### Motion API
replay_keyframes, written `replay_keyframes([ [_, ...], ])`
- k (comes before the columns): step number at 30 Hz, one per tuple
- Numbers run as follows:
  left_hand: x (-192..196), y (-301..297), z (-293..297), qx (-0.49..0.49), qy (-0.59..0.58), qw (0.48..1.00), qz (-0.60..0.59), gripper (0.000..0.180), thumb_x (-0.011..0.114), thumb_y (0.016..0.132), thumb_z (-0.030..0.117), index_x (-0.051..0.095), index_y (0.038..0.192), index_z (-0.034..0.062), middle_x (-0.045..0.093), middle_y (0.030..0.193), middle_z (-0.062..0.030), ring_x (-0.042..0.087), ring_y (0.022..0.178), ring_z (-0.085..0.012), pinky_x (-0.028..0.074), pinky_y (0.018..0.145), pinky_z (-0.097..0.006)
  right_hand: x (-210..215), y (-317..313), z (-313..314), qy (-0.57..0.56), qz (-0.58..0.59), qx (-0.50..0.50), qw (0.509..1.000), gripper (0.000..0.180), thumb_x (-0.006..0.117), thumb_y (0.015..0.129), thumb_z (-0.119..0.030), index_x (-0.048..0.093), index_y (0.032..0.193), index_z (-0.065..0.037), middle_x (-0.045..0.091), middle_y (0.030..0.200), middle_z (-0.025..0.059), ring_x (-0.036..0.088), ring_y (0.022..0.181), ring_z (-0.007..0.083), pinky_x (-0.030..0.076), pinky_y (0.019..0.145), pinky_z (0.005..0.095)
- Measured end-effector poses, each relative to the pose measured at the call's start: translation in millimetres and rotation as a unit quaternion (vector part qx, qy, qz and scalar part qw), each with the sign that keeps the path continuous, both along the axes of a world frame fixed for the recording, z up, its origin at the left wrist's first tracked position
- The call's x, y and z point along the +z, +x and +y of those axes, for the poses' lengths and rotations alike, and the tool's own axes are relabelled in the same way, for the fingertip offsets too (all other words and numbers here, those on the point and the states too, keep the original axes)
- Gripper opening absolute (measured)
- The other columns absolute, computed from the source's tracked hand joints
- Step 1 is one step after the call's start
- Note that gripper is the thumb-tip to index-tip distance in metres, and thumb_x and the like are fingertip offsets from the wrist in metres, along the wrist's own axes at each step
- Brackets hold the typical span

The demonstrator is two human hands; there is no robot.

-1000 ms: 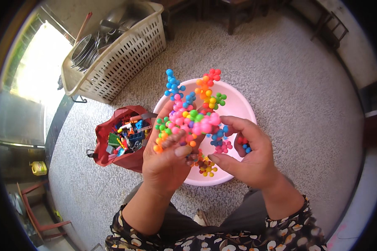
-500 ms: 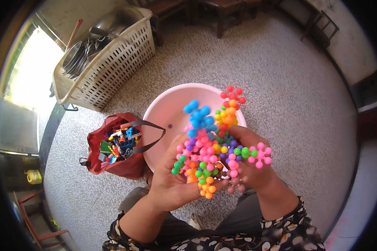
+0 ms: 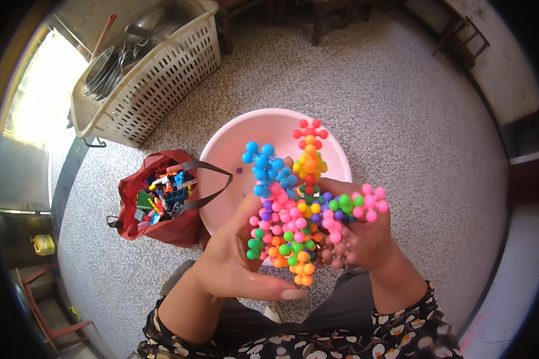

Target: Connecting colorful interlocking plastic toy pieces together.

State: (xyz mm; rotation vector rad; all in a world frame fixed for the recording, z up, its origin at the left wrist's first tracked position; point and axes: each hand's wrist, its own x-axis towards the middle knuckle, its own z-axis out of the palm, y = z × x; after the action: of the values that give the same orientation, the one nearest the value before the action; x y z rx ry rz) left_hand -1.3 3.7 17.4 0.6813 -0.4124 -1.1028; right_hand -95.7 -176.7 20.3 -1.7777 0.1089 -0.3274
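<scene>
A cluster of joined ball-ended plastic connector toys in blue, pink, green, orange, yellow, red, purple and brown is held up between both hands. My left hand cups its left side, thumb stretched along below the orange pieces. On the right side, my right hand grips it, with most of its fingers hidden behind the pieces. A blue arm sticks out to the upper left, a red-and-yellow one upward and a green-and-pink one to the right. Behind the cluster stands a pink basin with a small purple piece on its bottom.
Left of the basin is a red bag full of mixed building blocks, its dark strap reaching over the rim. A white slatted basket with pans stands at the upper left. Wooden furniture lines the far wall; a yellow container is at far left.
The cluster has turned slightly in my hands, its blue and red arms shifting left. My left thumb has moved down off the orange pieces. The whole view has shifted a little.
</scene>
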Motion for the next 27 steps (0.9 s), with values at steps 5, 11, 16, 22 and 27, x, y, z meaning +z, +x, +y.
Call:
replay_keyframes([
  [5,-0.7,-2.6,-5.7,0.002,-0.024,0.995,0.096,0.081,0.066,0.073,0.017,0.020,0.136,-0.0048,0.040,0.132,-0.0175,0.042,0.121,-0.0265,0.034,0.100,-0.038,-1.2,0.9,0.8,-0.039,0.013,-0.015,0.999,0.020,0.065,0.075,0.001,0.059,0.094,0.003,0.065,0.085,0.0132,0.063,0.065,0.0148,0.049,0.053,0.0241],
  [11,2.2,-7.5,-9.8,0.006,-0.019,0.993,0.115,0.071,0.058,0.077,0.014,0.021,0.135,-0.0057,0.043,0.127,-0.0179,0.046,0.117,-0.0263,0.036,0.098,-0.038,-12.0,1.6,-4.6,-0.060,-0.012,0.032,0.998,0.041,0.057,0.078,-0.009,0.049,0.115,0.006,0.060,0.081,0.0051,0.059,0.070,0.0096,0.050,0.059,0.0211],
  [16,3.4,-3.2,-3.6,0.003,0.002,0.989,0.149,0.074,0.061,0.072,0.004,0.023,0.134,-0.0052,0.046,0.123,-0.0166,0.048,0.114,-0.0245,0.039,0.095,-0.036,-16.3,6.6,-12.9,0.123,0.134,0.018,0.983,0.037,0.060,0.080,-0.009,0.050,0.113,0.004,0.060,0.093,0.0106,0.061,0.079,0.0147,0.052,0.070,0.0259],
  [22,6.6,-2.5,3.3,-0.024,-0.028,0.988,0.148,0.076,0.063,0.069,-0.002,0.024,0.134,-0.0040,0.048,0.120,-0.0156,0.052,0.109,-0.0232,0.041,0.092,-0.036,-12.1,21.4,-28.7,0.551,0.132,-0.096,0.818,0.031,0.045,0.085,0.003,0.041,0.115,0.009,0.052,0.108,0.0204,0.054,0.102,0.0248,0.046,0.093,0.0324],
  [27,11.1,-5.8,12.9,-0.012,-0.014,0.995,0.093,0.083,0.062,0.065,-0.008,0.021,0.137,-0.0015,0.044,0.126,-0.0120,0.047,0.114,-0.0193,0.037,0.094,-0.031,-18.8,27.0,-29.6,0.513,0.146,-0.095,0.840,0.029,0.047,0.089,-0.006,0.042,0.114,0.006,0.053,0.109,0.0205,0.057,0.097,0.0233,0.052,0.081,0.0271],
])
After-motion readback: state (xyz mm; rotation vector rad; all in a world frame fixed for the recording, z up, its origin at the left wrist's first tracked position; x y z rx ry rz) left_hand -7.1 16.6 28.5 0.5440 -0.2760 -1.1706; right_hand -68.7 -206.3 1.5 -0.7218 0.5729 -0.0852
